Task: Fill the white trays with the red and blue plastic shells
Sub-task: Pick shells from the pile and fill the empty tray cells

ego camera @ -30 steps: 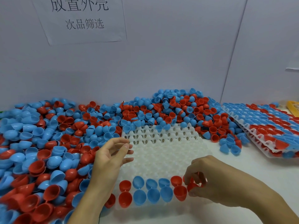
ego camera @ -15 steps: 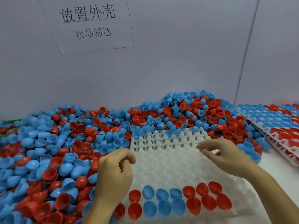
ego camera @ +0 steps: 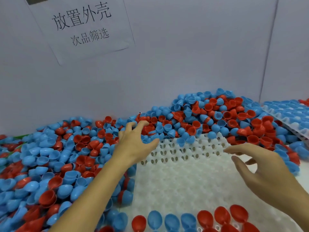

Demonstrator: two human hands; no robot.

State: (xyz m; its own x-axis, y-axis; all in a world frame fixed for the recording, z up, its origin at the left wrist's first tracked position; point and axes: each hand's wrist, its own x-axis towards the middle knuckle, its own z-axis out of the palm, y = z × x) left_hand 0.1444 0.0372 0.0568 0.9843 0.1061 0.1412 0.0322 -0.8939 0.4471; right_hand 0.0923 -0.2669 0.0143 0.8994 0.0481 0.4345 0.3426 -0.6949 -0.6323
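Grey wall behind, left hand [ego camera: 133, 141] now reaching into shell pile [ego camera: 192, 121], right hand [ego camera: 260, 169] lower over tray [ego camera: 184, 178], fingers spread.

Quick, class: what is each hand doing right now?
Left hand: open, fingers spread over the loose shells, holding nothing.
Right hand: open, empty, above the white tray.

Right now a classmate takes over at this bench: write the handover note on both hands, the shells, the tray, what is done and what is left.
Left hand: fingers spread, reaching into the loose shell pile behind the tray, holding nothing visible.
Right hand: open, empty, hovering over the white tray.
Done: only the near rows hold seated shells, red and blue.
A full tray sits at far right.
Left: fill all remaining empty cells.
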